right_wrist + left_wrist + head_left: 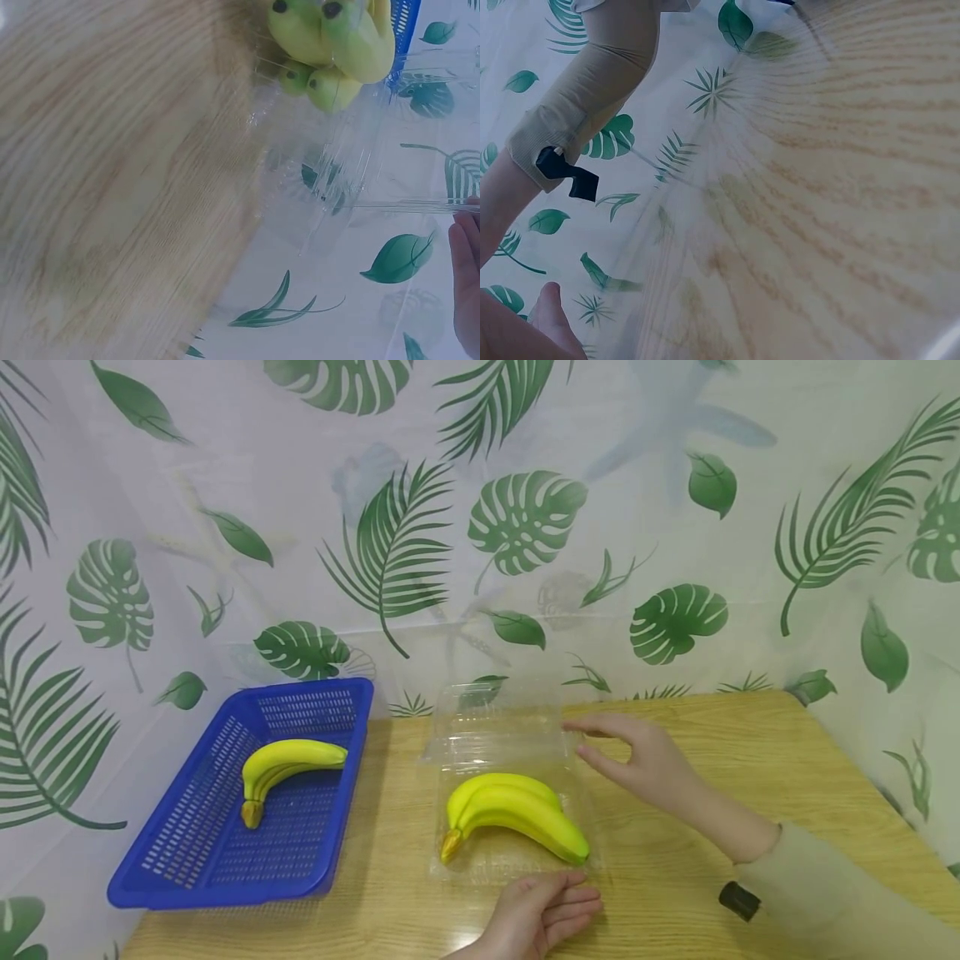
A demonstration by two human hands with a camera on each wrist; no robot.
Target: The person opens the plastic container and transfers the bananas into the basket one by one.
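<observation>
A clear plastic clamshell box (446, 868) lies on the table with its lid (498, 727) raised at the back. Inside the base rests a bunch of yellow bananas (517, 814), stem end to the left; the right wrist view shows the greenish tips of these bananas (356, 45). At the lid's right edge is my right hand (645, 760), thumb and forefinger spread apart, fingertips right at the plastic. My left hand (536, 910) is just in front of the box's near edge, palm turned partly up, fingers loosely extended and holding nothing.
To the left stands a blue plastic basket (345, 827) with another bunch of bananas (292, 760) in it. The wooden table (675, 893) meets a leaf-patterned cloth (480, 585) at the back. A black strap piece (740, 901) hangs by the right sleeve (817, 877).
</observation>
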